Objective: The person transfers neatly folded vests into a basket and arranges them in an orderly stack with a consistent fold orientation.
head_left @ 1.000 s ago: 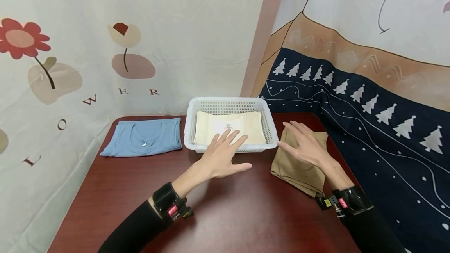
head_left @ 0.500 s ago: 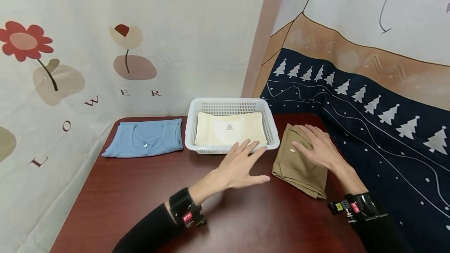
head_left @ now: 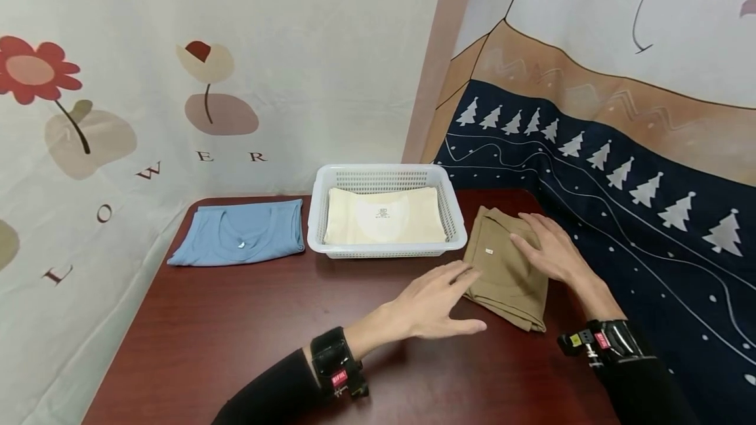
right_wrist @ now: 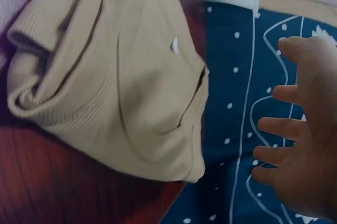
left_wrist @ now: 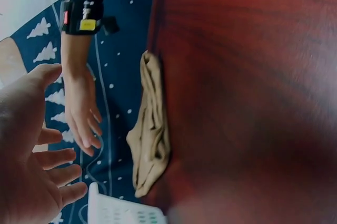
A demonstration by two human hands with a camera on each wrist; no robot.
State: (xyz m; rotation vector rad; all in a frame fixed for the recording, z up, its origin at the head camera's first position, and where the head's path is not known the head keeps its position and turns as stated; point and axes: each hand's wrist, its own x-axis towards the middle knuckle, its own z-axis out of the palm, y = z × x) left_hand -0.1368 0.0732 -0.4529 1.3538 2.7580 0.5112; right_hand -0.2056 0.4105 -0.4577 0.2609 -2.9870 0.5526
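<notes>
A folded tan knit garment (head_left: 502, 267) with a small white tag lies at the table's right side. Over its right edge in the head view is my right hand (head_left: 549, 248), fingers extended; the right wrist view shows that hand (right_wrist: 303, 134) apart from the cloth, holding nothing. My left hand (head_left: 428, 300) hovers at the garment's left edge, fingers straight and thumb spread, with nothing in it. A white plastic basket (head_left: 386, 254) at the back centre holds a folded cream garment (head_left: 384, 215) with a printed neck label.
A folded light blue shirt (head_left: 242, 231) lies at the back left of the dark red wooden table (head_left: 236, 333). A pale printed curtain (head_left: 307, 71) hangs behind, and navy tree-patterned cloth (head_left: 590, 215) borders the right edge.
My left hand has moved right and toward me, away from the basket to the tan garment. My right hand has shifted right, uncovering more of that garment and its tag.
</notes>
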